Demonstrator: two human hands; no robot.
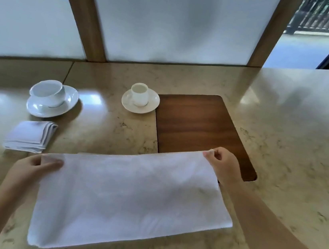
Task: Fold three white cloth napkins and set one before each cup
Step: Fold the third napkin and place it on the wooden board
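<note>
I am holding a plain white napkin (129, 193) over a beige counter (293, 141) that is showing dark speckled veins. The folded napkin (28, 135), cups (139, 94) and saucers (51, 105) are gleaming white; the inset board (196, 126) is showing dark brown woodgrain.

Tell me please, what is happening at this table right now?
A person is folding a white napkin on the stone table. The left hand and right hand each pinch a far corner. One folded napkin already lies before the wide cup. The small cup has none yet.
</note>
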